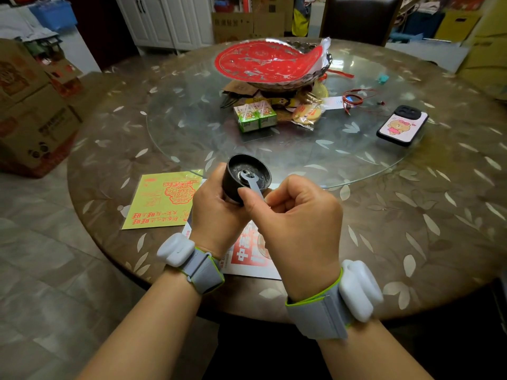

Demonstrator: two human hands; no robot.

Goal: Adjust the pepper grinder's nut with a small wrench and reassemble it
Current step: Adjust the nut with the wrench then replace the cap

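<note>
A round patterned table with a glass turntable fills the view; cardboard boxes stand on the floor past its left edge. Both hands are raised above the near edge of the table. The left hand is wrapped around the black pepper grinder part, held clear of the surface, its open end tilted up and toward the far edge, long axis slanting down into the palm. Inside the cup a small flat wrench sits with its open jaw at the centre, over the fitting; the nut itself cannot be made out. The wrench handle runs back and right toward the near edge, pinched between thumb and curled fingers of the right hand. A yellow leaflet lies near the near-left edge; a phone rests on the turntable's right side.
</note>
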